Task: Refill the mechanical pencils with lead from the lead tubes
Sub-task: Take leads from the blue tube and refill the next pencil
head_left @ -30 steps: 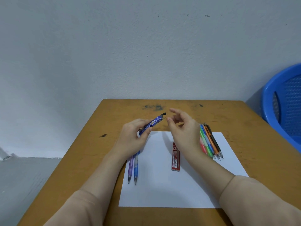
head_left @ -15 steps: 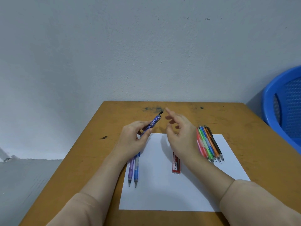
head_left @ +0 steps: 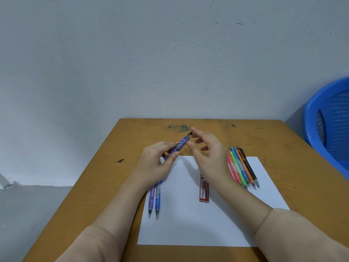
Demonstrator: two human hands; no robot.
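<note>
Right hand (head_left: 209,157) has closed on the lead tube (head_left: 179,146), fingers spread, empty; left hand (head_left: 156,167) grips it; pinch the cap (head_left: 190,133) squarely.

lower end of blue lead tube (head_left: 179,146) concealed in left hand (head_left: 156,167), which covers tops of purple pencil (head_left: 151,200) and blue pencil (head_left: 157,201); top of red lead tube (head_left: 204,191) behind right hand (head_left: 209,157); blue chair (head_left: 324,120) cropped at right edge.
</note>
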